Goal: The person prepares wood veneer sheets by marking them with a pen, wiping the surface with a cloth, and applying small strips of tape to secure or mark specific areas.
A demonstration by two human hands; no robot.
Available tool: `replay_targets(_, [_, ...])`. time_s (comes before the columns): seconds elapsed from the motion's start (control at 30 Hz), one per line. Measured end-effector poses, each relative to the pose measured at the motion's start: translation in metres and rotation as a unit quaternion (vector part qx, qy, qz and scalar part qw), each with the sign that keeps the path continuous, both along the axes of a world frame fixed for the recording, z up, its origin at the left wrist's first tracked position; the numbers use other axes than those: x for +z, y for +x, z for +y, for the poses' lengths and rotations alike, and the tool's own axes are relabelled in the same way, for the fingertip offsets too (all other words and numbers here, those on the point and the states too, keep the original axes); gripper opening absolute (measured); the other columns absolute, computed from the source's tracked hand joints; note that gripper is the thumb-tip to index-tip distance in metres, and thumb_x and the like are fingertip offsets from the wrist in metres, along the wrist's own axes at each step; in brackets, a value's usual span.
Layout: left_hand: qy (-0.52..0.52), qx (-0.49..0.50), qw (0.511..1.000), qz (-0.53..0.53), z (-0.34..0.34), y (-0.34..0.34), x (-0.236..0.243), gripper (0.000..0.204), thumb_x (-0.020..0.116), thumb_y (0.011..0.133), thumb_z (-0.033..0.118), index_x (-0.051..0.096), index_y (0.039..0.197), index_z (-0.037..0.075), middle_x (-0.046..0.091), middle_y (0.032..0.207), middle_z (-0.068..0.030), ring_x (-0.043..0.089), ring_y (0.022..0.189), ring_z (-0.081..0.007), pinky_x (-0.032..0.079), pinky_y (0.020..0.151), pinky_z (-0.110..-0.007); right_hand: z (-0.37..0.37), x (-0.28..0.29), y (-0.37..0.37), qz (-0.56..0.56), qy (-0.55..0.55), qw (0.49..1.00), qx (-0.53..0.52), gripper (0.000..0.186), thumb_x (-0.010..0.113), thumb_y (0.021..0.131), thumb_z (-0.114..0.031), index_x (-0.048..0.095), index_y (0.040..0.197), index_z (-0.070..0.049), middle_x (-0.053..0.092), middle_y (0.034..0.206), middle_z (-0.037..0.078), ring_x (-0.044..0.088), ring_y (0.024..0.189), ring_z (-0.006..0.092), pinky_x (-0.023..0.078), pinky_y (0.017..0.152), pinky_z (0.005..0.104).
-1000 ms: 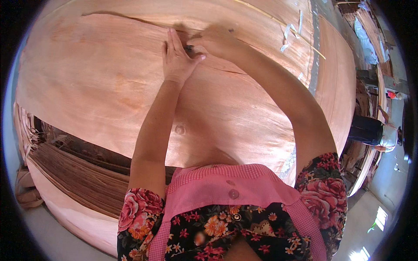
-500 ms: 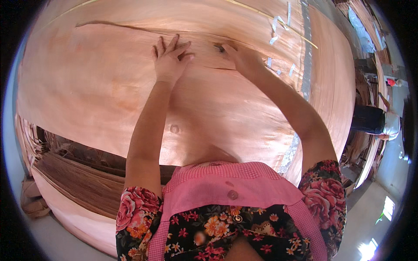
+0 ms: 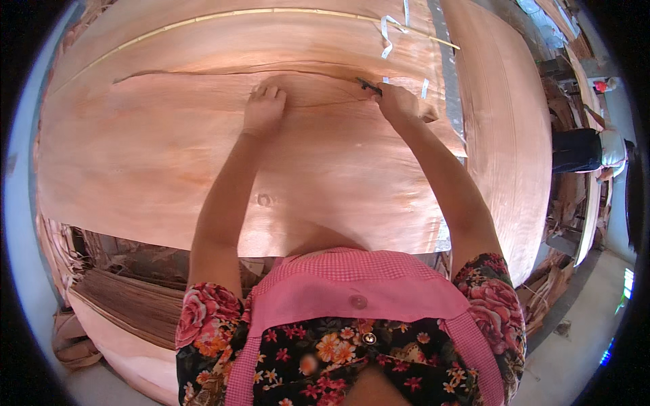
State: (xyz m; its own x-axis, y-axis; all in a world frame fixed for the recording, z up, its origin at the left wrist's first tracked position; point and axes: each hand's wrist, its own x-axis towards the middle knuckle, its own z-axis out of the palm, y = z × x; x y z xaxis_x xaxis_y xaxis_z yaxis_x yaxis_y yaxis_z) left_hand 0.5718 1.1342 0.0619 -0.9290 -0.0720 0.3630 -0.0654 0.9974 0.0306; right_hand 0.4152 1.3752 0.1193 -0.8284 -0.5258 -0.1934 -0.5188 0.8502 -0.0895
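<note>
A broad reddish-brown wood veneer sheet [image 3: 156, 149] lies in front of me, with a long dark split running across its far part. My left hand [image 3: 265, 108] rests on it just below the split, fingers curled in; whether they pinch anything is hidden. Farther right, my right hand [image 3: 398, 105] is closed around a small dark knife-like tool [image 3: 369, 86], whose tip points left toward the split's right end. A brown piece of veneer [image 3: 430, 115] curls up beside that hand.
A thin bamboo stick [image 3: 271, 11] lies across the far side. Pale tape strips [image 3: 387, 40] lie near the right edge. Another veneer sheet [image 3: 504, 135] extends to the right. Stacked veneer [image 3: 128, 304] lies lower left. A person [image 3: 589, 150] stands at far right.
My left hand has gone from spread fingers to curled ones. My right hand, with the dark tool, has moved right along the split. More of the far side now shows.
</note>
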Motion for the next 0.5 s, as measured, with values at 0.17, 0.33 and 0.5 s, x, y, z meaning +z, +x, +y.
replay_targets(0.17, [-0.011, 0.077, 0.993, -0.093, 0.015, 0.001, -0.004, 0.016, 0.051, 0.074, 0.015, 0.059, 0.084, 0.005, 0.055, 0.087, -0.0112, 0.055, 0.088, -0.0253, 0.046, 0.074, -0.036, 0.021, 0.044, 0.061, -0.003, -0.149, 0.971, 0.186, 0.018, 0.054, 0.080, -0.024, 0.062, 0.088, -0.011, 0.062, 0.074, 0.011, 0.061, 0.070, 0.0253, 0.047, 0.061, 0.0370])
replay_targets(0.33, [-0.105, 0.151, 0.970, -0.159, 0.044, -0.013, 0.023, 0.023, 0.051, 0.076, 0.018, 0.057, 0.090, 0.001, 0.054, 0.098, -0.0144, 0.054, 0.092, -0.0317, 0.036, 0.085, -0.054, 0.037, 0.133, 0.152, -0.403, -0.188, 0.776, 0.447, 0.024, 0.060, 0.072, -0.017, 0.063, 0.096, -0.012, 0.061, 0.076, 0.007, 0.059, 0.072, 0.0263, 0.047, 0.067, 0.0328])
replay_targets(0.5, [0.152, 0.202, 0.959, -0.127, 0.030, 0.000, 0.028, 0.026, 0.051, 0.082, 0.026, 0.060, 0.098, 0.009, 0.054, 0.108, -0.0062, 0.042, 0.112, -0.0320, 0.025, 0.094, -0.056, 0.014, 0.092, 0.063, -0.379, -0.180, 0.891, 0.175, 0.019, 0.057, 0.079, -0.021, 0.062, 0.094, -0.011, 0.063, 0.079, 0.012, 0.059, 0.075, 0.0261, 0.047, 0.067, 0.0353])
